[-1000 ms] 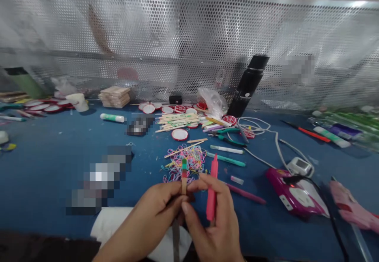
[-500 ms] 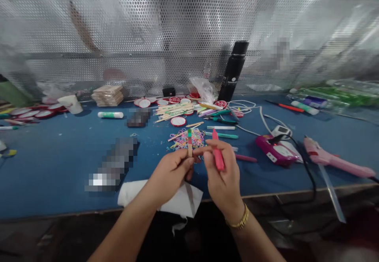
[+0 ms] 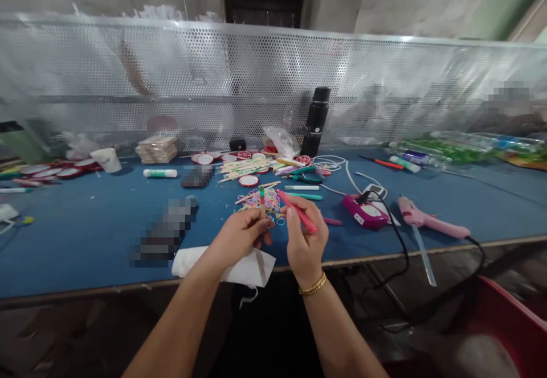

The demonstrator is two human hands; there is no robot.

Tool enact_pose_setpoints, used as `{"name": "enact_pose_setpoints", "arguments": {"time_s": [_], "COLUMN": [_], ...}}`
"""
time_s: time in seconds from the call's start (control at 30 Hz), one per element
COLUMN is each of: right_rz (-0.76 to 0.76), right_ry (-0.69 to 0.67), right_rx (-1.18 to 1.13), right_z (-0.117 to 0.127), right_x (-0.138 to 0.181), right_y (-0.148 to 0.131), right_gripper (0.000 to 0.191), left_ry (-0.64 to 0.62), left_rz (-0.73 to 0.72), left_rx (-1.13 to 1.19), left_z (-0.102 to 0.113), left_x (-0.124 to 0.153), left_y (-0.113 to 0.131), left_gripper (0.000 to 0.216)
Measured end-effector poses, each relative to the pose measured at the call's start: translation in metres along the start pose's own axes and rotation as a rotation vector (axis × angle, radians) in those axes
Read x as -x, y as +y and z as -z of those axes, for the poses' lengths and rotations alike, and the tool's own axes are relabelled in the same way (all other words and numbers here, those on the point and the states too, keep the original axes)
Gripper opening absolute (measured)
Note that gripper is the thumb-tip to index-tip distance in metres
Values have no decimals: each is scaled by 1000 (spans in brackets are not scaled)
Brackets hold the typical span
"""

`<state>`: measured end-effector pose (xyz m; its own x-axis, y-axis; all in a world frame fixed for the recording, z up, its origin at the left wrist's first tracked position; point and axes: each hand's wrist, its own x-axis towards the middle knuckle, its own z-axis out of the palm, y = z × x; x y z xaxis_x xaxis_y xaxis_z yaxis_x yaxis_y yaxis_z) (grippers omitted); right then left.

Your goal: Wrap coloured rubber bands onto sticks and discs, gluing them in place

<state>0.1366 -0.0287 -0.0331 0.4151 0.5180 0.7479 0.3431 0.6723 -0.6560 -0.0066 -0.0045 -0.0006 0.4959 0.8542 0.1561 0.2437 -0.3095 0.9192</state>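
Pinched upright in my left hand [image 3: 237, 235] is a flat wooden craft stick [image 3: 262, 198], its top end coloured green and red. My right hand [image 3: 310, 238] holds a pink-red marker [image 3: 302, 214] like a pen, with the tip pointing up and left towards the stick. A small gap shows between tip and stick. Behind both hands lies a pile of small coloured rubber bands [image 3: 273, 198]. Under my left wrist, a white cloth or paper [image 3: 245, 270] rests on the table edge.
On the blue table [image 3: 94, 224] lie a blurred-out dark object [image 3: 166, 230], a bundle of wooden sticks [image 3: 245, 167] and several markers. A black bottle [image 3: 316, 122] stands behind. To the right are a purple power strip [image 3: 363, 212], cables and a pink glue gun [image 3: 427, 218].
My view has tilted up and turned slightly right. The marker has swung from nearly upright to a slant, its tip now leaning towards the stick. My left hand still holds the stick.
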Motion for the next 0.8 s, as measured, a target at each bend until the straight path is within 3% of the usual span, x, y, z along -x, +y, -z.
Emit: {"name": "enact_pose_setpoints", "arguments": {"time_s": [0.37,0.6,0.8], "right_rz": [-31,-26,1], "right_ry": [47,73,54], "right_rx": [-51,-21,-11], "right_z": [0,1,1], "right_x": [18,16,16], "right_y": [0,0,-1], "right_gripper": [12,7,9], "left_ry": [0,120,99], "left_rz": [12,-59,-13], "left_rx": [55,-244,-247], "left_z": [-2,2,0], "left_x": [-2,-3,-2], "left_y": [-1,1,-1], "left_gripper": [25,32,33]}}
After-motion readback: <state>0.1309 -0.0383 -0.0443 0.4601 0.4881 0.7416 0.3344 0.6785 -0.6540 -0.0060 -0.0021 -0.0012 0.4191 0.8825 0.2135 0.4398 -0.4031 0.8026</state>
